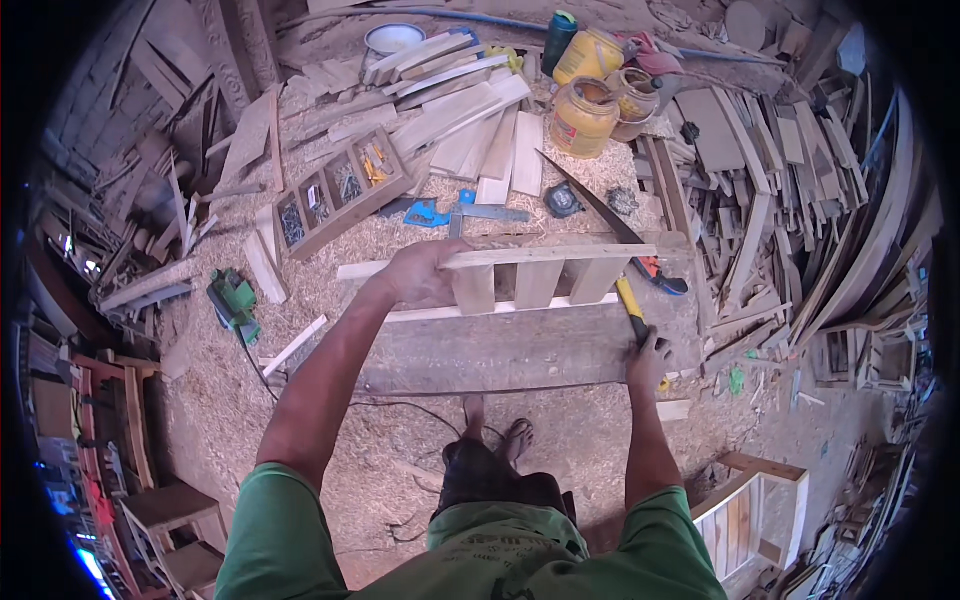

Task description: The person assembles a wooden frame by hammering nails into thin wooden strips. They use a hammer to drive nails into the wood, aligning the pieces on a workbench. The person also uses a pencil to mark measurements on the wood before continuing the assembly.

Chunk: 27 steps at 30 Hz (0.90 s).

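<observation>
My left hand (420, 275) is closed on the left end of a small slatted wooden frame (540, 280), pale rails joined by several short crosspieces. The frame stands at the far side of a worn wooden board (470, 355). At the board's right end, my right hand (648, 357) is wrapped around a yellow-and-black handled tool (631, 308); its working end is not clear. The tool's upper tip is by the frame's right end. Just beyond lies a handsaw (598, 207) with an orange-and-black handle, partly behind the frame.
Beyond the frame are a tape measure (563, 200), a blue-handled square (488, 212) and a compartment box (345, 195) of fasteners. Yellow jars (583, 118) and stacked wood strips (450, 115) stand farther back. A green power tool (233, 303) lies left; scrap wood (740, 180) is piled right.
</observation>
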Each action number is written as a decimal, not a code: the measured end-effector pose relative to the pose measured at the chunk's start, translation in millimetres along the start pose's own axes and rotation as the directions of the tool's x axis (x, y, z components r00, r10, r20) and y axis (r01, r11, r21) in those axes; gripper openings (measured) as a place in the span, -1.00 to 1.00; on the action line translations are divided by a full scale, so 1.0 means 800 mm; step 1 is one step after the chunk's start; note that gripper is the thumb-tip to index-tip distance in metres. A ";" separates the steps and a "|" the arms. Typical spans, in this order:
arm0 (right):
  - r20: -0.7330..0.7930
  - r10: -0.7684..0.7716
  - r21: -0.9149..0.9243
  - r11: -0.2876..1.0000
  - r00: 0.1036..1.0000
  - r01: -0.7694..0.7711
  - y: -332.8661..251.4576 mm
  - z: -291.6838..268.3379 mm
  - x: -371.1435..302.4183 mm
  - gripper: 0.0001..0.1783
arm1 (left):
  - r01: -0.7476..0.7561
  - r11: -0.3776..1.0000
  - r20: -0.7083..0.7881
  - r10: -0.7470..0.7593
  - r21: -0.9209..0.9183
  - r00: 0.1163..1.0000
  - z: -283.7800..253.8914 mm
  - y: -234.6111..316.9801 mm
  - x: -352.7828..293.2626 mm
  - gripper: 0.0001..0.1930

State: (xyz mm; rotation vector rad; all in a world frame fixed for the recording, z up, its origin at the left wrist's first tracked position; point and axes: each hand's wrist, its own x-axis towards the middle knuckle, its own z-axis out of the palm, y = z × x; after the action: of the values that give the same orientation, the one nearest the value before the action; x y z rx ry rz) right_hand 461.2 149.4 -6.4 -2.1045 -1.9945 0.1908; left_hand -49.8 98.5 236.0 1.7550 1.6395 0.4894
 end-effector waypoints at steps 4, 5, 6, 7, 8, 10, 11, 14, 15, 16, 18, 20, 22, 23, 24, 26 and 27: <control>0.181 -0.043 0.200 0.980 0.983 0.006 -0.018 -0.049 0.023 -0.34 | 0.008 1.000 0.064 -0.008 0.011 0.998 -0.004 -0.008 0.009 -0.56; 0.155 -0.050 0.200 0.980 0.987 0.018 -0.014 -0.057 0.024 -0.39 | -0.011 1.000 0.060 0.010 0.022 0.998 -0.004 -0.011 0.012 -0.55; 0.130 -0.058 0.201 0.979 0.990 0.031 -0.011 -0.064 0.024 -0.43 | -0.015 1.000 0.071 0.014 0.020 0.997 -0.002 -0.014 0.015 -0.56; 0.104 -0.072 0.201 0.978 0.992 0.050 -0.008 -0.070 0.024 -0.47 | -0.017 1.000 0.076 0.016 0.018 0.997 -0.003 -0.015 0.017 -0.56; 0.135 -0.055 0.248 0.968 0.989 0.020 -0.003 -0.076 0.020 -0.49 | -0.018 1.000 0.081 0.017 0.016 0.997 -0.005 -0.014 0.017 -0.56; 0.196 -0.044 0.344 0.938 0.980 -0.026 0.001 -0.090 0.008 -0.54 | -0.033 0.999 0.134 0.038 -0.036 0.990 -0.006 -0.031 0.018 -0.55; 0.227 0.011 0.413 0.905 0.974 -0.106 0.004 -0.092 -0.005 -0.56 | -0.039 0.997 0.161 0.049 -0.067 0.986 -0.004 -0.028 0.020 -0.55; 0.334 0.175 0.608 0.711 0.926 -0.353 -0.003 -0.100 -0.067 -0.63 | 0.005 1.000 0.128 -0.005 0.000 0.992 0.008 0.018 0.018 -0.56; 0.386 0.207 0.678 0.598 0.899 -0.429 -0.022 -0.111 -0.081 -0.65 | 0.019 0.999 0.111 -0.023 0.030 0.994 0.010 0.025 0.012 -0.57; 0.402 0.206 0.674 0.592 0.892 -0.441 -0.029 -0.113 -0.087 -0.65 | 0.027 0.998 0.098 -0.033 0.060 0.995 0.013 0.033 0.009 -0.58; 0.392 0.216 0.731 0.516 0.894 -0.446 -0.030 -0.104 -0.090 -0.62 | 0.029 0.994 0.081 -0.037 0.102 0.996 0.022 0.042 0.007 -0.60; 0.399 0.235 0.759 0.458 0.886 -0.463 -0.038 -0.094 -0.081 -0.64 | 0.039 0.990 0.047 -0.046 0.139 0.998 0.020 0.045 0.000 -0.62; 0.377 0.300 0.813 0.347 0.876 -0.468 -0.044 -0.089 -0.066 -0.67 | 0.075 0.989 -0.006 -0.075 0.126 0.997 0.024 0.055 -0.002 -0.62; 0.361 0.342 0.837 0.290 0.867 -0.463 -0.037 -0.084 -0.061 -0.68 | 0.083 0.990 -0.027 -0.080 0.117 0.996 0.030 0.062 0.000 -0.62; 0.290 0.393 0.856 0.302 0.873 -0.420 -0.025 -0.077 -0.053 -0.72 | 0.060 0.991 -0.052 -0.054 0.120 0.997 0.038 0.068 0.004 -0.62; 0.276 0.435 0.900 0.195 0.857 -0.389 -0.033 -0.094 -0.059 -0.73 | 0.062 0.989 -0.132 -0.044 0.132 0.990 0.051 0.060 0.000 -0.61; 0.270 0.457 0.918 0.142 0.848 -0.369 -0.038 -0.108 -0.064 -0.73 | 0.070 0.987 -0.166 -0.046 0.142 0.985 0.059 0.059 0.000 -0.61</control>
State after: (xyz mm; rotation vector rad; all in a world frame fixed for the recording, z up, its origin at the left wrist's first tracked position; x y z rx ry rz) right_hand 450.7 92.8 81.3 -1.5837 -0.6573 1.1021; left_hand 16.1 89.4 235.7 1.8082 1.8782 0.5066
